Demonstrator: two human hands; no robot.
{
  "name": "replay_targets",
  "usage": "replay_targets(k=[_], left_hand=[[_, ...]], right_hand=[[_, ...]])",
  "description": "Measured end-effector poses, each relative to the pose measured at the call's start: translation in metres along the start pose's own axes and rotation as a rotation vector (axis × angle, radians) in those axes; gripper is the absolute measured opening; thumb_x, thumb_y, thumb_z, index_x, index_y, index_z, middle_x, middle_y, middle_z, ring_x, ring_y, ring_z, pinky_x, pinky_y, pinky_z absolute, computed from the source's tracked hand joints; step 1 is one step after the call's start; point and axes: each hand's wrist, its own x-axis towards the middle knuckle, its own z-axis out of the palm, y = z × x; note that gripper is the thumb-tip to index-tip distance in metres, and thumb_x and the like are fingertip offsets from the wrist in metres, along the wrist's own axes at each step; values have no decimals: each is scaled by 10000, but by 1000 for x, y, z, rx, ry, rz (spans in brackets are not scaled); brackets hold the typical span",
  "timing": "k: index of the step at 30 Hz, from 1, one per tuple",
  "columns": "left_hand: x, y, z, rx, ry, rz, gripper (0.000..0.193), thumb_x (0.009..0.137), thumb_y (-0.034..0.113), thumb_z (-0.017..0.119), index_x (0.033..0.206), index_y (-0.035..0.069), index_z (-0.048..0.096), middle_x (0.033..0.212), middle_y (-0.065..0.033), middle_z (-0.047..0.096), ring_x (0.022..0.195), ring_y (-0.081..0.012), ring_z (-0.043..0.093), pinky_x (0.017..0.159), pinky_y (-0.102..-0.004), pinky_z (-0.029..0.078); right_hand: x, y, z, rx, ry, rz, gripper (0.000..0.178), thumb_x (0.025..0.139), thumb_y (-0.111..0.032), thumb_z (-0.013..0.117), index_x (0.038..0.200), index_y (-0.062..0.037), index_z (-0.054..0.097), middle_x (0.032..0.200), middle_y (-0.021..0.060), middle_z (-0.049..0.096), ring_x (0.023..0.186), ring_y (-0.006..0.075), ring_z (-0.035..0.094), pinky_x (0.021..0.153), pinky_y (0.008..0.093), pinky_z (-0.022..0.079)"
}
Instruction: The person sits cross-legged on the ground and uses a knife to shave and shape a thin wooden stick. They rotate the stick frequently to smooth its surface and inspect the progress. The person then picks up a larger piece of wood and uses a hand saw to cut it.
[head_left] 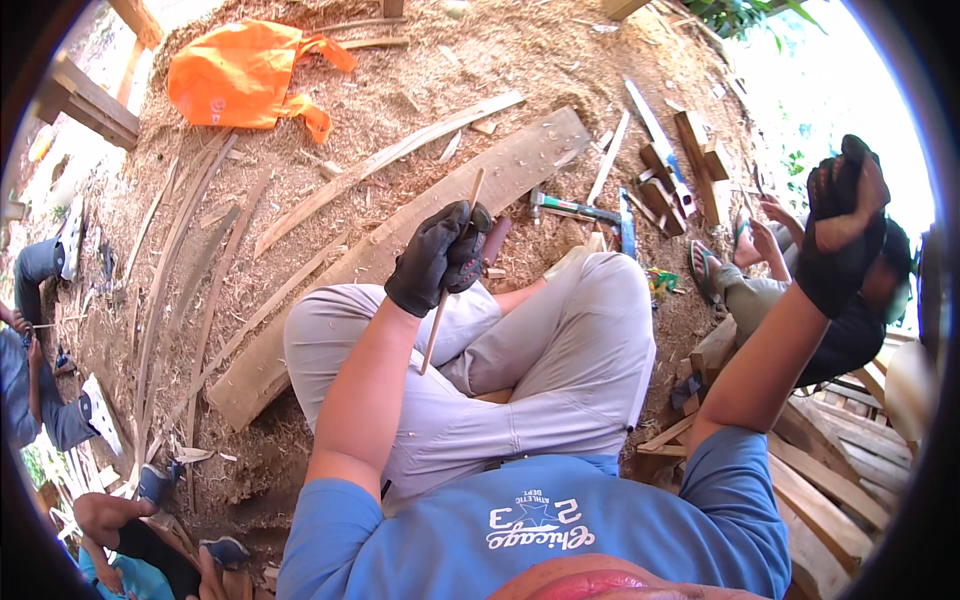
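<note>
My left hand (440, 258), in a black glove, is closed around a thin wooden stick (434, 332) above my lap. The stick stands slanted, its ends showing above and below the fist. My right hand (846, 225), also gloved in black, is raised at the far right with its fingers up and a patch of bare skin showing. Nothing can be made out in it. Past my left hand lies a broad plank (485, 180). A hammer (575, 208) with a green and grey handle rests near my knee, beside a blue flat tool (627, 225).
Wood shavings cover the ground. Long strips of wood (185, 240) lie at left, with an orange bag (235, 75) beyond. Wood blocks (700, 165) and a long blue-and-silver tool (660, 140) lie at far right. People sit at both sides; stacked boards (830, 490) fill the lower right.
</note>
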Motion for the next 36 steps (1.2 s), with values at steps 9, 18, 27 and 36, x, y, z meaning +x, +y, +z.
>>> replay_targets(k=[9,18,27,36], left_hand=[[-90,-4,120,211,-63,-119,367,1129,384,488,1061,61,650,611,71,386,446,-46,301,390,-241,259],[-220,-58,126,300,132,-331,369,1142,360,453,1054,56,645,646,81,370,474,-20,294,395,-229,232],[-253,-79,135,203,158,-309,378,1129,371,492,1043,47,666,647,58,419,462,-39,330,402,-238,281],[-267,-38,136,176,126,-135,330,1105,348,479,1095,56,634,642,81,373,444,-17,257,374,-217,233]], right_hand=[[-172,-92,1,369,-249,226,415,1027,-360,598,1247,-13,651,1094,119,708,913,187,678,771,347,554],[-326,-99,59,219,-462,-34,305,1043,-220,497,1091,24,675,980,219,685,937,396,668,831,482,523],[-369,-86,74,174,-642,84,282,1047,-199,470,1052,-16,684,1023,229,695,954,416,666,867,478,515],[-218,-82,16,139,-146,-273,513,1102,-378,394,1297,29,638,1139,173,699,1063,290,673,850,404,558]])
